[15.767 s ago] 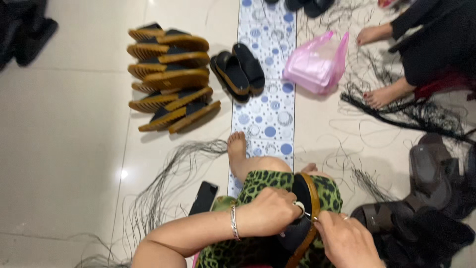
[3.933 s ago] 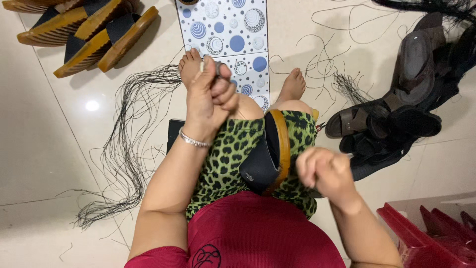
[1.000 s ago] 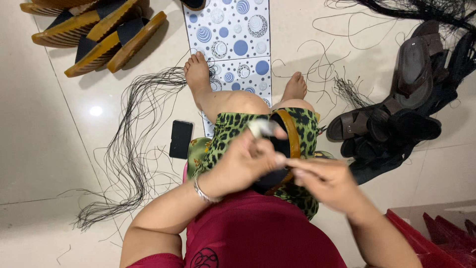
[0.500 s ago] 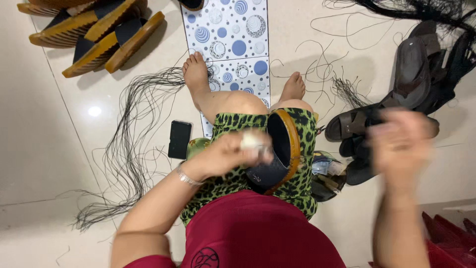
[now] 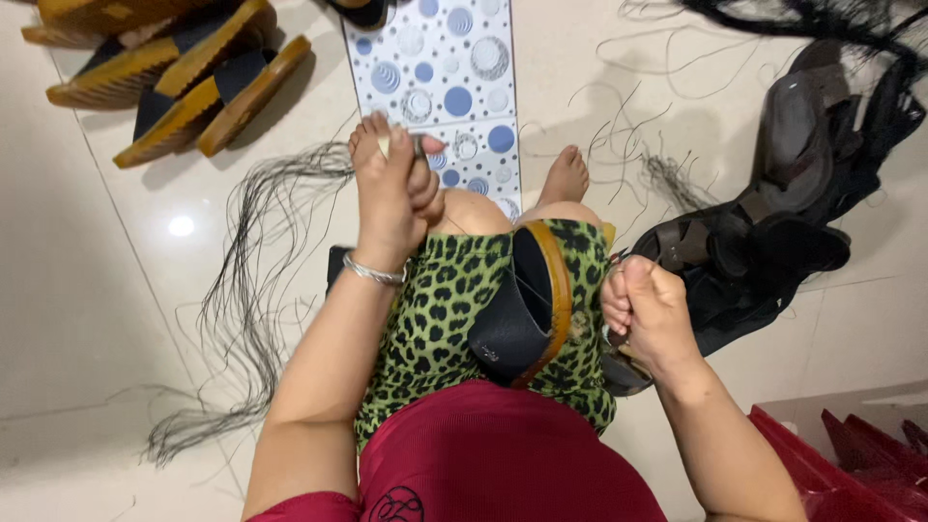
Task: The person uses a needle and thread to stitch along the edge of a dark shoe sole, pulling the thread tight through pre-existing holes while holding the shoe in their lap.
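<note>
1. Since half a second earlier, I saw the left hand (image 5: 394, 196) move away from the lap, out over the knee, while the right hand (image 5: 650, 314) came down from its raised blur to the right thigh.
2. The left hand was curled into a fist, pinching a small pale tool; I could not tell its kind.
3. The right hand was also closed tight; what it gripped was hidden.
4. The black sandal with a tan sole (image 5: 527, 307) lay tilted on the leopard-print lap, between both hands, touching neither.
5. Loose black threads (image 5: 253, 280) trailed over the floor to the left, near stacked tan soles (image 5: 184, 82); dark sandals (image 5: 773, 222) were heaped on the right.
</note>
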